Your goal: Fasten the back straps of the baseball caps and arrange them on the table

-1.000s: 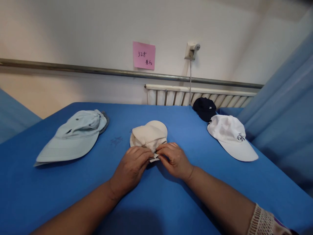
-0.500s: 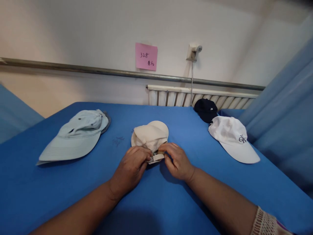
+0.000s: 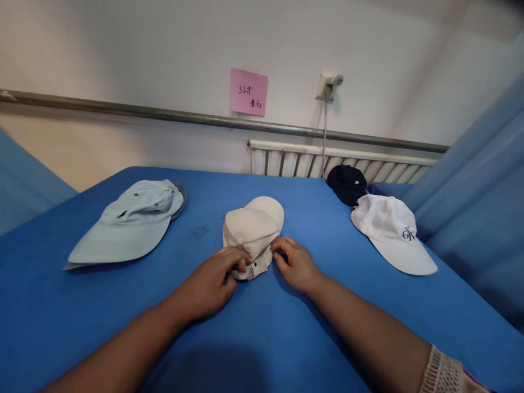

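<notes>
A folded beige cap [image 3: 254, 226] lies in the middle of the blue table [image 3: 262, 327], its near edge turned towards me. My left hand [image 3: 208, 284] rests at the cap's near left corner, fingers curled and pinching the fabric there. My right hand [image 3: 295, 263] sits at the cap's near right side, its fingertips bent and pressed against the fabric. The two hands are a little apart with the cap's back strap between them.
A pale blue brimmed hat [image 3: 129, 224] lies at the left. A white cap [image 3: 391, 232] and a dark navy cap [image 3: 347, 183] lie at the right rear. Blue curtains hang on both sides. A radiator [image 3: 335, 164] and a pink note [image 3: 248, 91] are on the wall.
My hands have drawn slightly apart and back from the cap's strap. The cap now lies flatter and more tightly folded. The camera has tilted a little.
</notes>
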Motion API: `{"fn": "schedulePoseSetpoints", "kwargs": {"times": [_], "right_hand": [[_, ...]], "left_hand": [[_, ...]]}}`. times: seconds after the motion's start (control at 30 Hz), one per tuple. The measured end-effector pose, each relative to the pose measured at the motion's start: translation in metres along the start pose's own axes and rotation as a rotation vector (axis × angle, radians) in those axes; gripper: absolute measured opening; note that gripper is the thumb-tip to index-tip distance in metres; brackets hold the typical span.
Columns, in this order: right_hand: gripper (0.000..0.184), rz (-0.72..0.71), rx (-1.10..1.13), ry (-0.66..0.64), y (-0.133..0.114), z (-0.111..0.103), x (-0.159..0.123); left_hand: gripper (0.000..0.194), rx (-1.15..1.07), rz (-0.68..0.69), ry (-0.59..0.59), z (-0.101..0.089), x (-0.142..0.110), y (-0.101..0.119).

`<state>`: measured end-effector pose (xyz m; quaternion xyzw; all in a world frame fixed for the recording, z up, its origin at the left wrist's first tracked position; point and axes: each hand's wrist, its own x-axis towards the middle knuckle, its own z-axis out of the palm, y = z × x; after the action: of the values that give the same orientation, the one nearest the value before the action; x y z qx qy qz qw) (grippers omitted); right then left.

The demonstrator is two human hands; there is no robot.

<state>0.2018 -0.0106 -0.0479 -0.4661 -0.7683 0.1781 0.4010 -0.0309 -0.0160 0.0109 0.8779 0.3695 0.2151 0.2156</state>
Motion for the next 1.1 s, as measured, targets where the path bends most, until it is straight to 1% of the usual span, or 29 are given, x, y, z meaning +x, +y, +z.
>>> {"fn": "schedulePoseSetpoints", "kwargs": {"times": [0.07, 0.13, 0.17, 0.27, 0.3, 0.43, 0.6, 0.77, 0.8, 0.83, 0.93, 1.03, 1.1], "right_hand": [[0.022, -0.029, 0.001, 0.005, -0.003, 0.000, 0.000], [0.025, -0.055, 0.007, 0.004, -0.006, -0.001, -0.001], [0.026, -0.064, 0.011, 0.002, -0.007, -0.001, -0.001], [0.028, -0.080, 0.018, -0.004, -0.011, -0.001, -0.002], [0.029, -0.087, 0.018, -0.005, -0.011, -0.001, -0.003], [0.030, -0.113, 0.025, 0.012, -0.012, -0.001, -0.003], [0.030, -0.118, 0.045, 0.005, -0.012, -0.001, -0.003], [0.047, -0.153, 0.015, -0.060, -0.018, -0.002, -0.004], [0.046, -0.158, -0.006, -0.063, -0.019, -0.002, -0.004], [0.042, -0.160, -0.028, -0.059, -0.020, -0.002, -0.003], [0.021, -0.174, -0.082, -0.023, -0.022, -0.002, -0.002], [0.013, -0.196, -0.088, -0.043, -0.021, -0.003, 0.000], [0.009, -0.182, -0.062, -0.072, -0.020, -0.004, 0.001]], "left_hand": [[0.027, 0.011, -0.014, 0.025, -0.002, 0.001, 0.002], [0.021, 0.046, 0.009, 0.031, 0.000, 0.002, 0.004], [0.021, 0.071, 0.026, 0.030, 0.003, 0.002, 0.005], [0.031, 0.174, 0.040, 0.012, 0.013, 0.004, 0.008], [0.030, 0.208, 0.034, 0.007, 0.015, 0.005, 0.009], [0.015, 0.264, 0.030, 0.014, 0.019, 0.006, 0.009], [0.016, 0.200, 0.024, 0.088, 0.017, 0.003, 0.005], [0.008, 0.012, -0.012, 0.227, 0.017, 0.003, 0.002], [0.008, -0.028, -0.023, 0.242, 0.017, 0.003, 0.002], [0.009, -0.066, -0.035, 0.248, 0.016, 0.004, 0.002], [0.011, -0.160, -0.072, 0.241, 0.014, 0.004, 0.002], [0.018, -0.189, -0.149, 0.210, 0.013, 0.004, -0.001], [0.023, -0.201, -0.209, 0.206, 0.014, 0.004, -0.004]]}}
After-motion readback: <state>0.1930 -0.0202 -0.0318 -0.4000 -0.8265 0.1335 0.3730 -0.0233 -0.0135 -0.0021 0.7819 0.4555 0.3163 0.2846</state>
